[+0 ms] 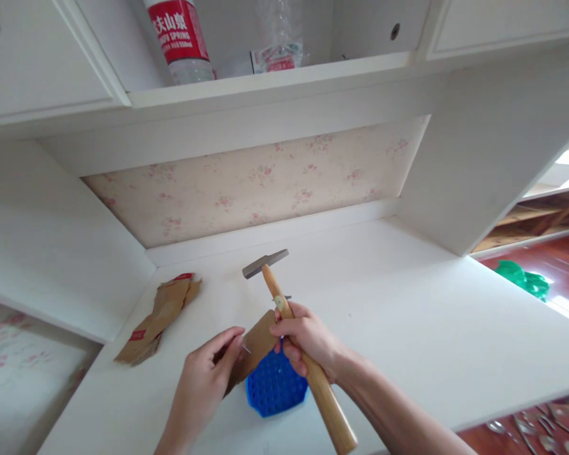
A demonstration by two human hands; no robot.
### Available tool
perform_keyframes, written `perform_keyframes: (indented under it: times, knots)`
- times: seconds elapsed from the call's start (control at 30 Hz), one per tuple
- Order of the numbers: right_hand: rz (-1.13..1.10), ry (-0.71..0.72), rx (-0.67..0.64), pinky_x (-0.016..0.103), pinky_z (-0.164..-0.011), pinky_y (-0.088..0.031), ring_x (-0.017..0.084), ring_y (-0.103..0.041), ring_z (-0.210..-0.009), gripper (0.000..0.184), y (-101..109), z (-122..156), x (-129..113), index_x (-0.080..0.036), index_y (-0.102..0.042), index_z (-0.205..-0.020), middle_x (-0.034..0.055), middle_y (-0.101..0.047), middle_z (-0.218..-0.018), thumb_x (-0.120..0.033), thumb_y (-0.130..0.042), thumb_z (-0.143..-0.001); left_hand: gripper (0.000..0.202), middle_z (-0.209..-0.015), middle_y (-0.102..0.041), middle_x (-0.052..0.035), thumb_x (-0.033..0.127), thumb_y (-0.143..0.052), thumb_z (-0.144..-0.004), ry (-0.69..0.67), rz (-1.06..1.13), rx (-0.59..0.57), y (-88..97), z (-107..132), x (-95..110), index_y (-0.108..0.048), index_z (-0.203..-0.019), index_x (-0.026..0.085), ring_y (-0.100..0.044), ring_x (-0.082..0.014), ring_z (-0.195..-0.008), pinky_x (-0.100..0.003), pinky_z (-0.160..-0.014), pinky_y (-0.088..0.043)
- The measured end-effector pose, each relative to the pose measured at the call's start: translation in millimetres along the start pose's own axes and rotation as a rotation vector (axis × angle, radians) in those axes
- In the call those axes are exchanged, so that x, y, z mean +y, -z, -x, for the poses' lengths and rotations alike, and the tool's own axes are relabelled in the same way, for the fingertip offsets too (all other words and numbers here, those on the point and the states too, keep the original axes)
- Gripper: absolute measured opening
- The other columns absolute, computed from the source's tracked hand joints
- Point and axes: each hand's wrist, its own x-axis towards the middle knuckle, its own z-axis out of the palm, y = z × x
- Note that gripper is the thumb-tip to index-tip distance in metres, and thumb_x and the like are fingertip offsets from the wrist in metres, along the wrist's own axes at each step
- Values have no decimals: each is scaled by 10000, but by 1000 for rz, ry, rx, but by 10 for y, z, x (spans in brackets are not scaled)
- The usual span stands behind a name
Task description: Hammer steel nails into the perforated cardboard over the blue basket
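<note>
My right hand [310, 335] is wrapped round the wooden handle of a hammer [329, 404], whose metal head points up and away from me. The thumb of that hand also touches the upper end of a brown cardboard piece [258, 344]. Closed in a pinch, my left hand [208, 373] has a thin nail [247, 349] at its fingertips, against the cardboard's face. Whether its hidden fingers grip the cardboard too, I cannot tell. Below the cardboard lies a blue gridded plastic mat or tray [277, 388], partly covered. Small dark metal bits [288, 297] show behind the hammer handle.
Torn cardboard [164, 316] lies at the left of the white desk [408, 316]. Overhead, a white shelf [275, 82] holds a red-labelled bottle [180, 38] and a clear bottle [281, 38]. A green bag-like thing [521, 279] sits on the floor at right.
</note>
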Motion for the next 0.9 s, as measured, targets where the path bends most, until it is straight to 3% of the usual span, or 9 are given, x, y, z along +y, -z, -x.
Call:
perform_keyframes:
  times: [0.17,0.27,0.47,0.73,0.9]
  knots:
    - [47,-25,-19,118,-188,-287,30,-316,-235,184,176,262,-41,-260,-436,-827,-141,-553,-456,-162,-580,-768,284,-948,-781,-20,435,-555,-919,-198,-91,-88,-169,142,154,-745,-1024,252,-740,-170,-831,-193,-742,-566]
    - [65,-39,1,107,-190,-290,16,-269,-239,185,288,339,3,-257,-415,-814,-146,-545,-446,-154,-562,-770,242,-998,-779,-22,340,-536,-940,-300,-140,-82,-325,174,143,-744,-1035,261,-741,-164,-882,-198,-807,-561]
    - [70,-48,19,110,-191,-286,15,-264,-239,188,506,325,255,-259,-420,-839,-148,-525,-459,-187,-577,-765,230,-971,-784,-21,263,-508,-961,-504,-235,-56,-500,161,45,-727,-1033,261,-752,-162,-847,-210,-793,-575]
    - [166,-49,101,115,-191,-248,30,-245,-241,157,678,282,513,-262,-411,-811,-179,-380,-389,-243,-561,-770,215,-883,-779,0,228,-479,-982,-611,-353,-43,-658,205,-10,-691,-974,257,-750,-152,-765,-209,-722,-583]
    - [238,-63,115,106,-189,-202,29,-233,-235,109,696,288,559,-255,-418,-826,-184,-361,-352,-265,-525,-809,267,-862,-781,-13,317,-440,-1021,-676,-316,26,-726,218,-115,-577,-1234,230,-758,-146,-761,-188,-716,-583]
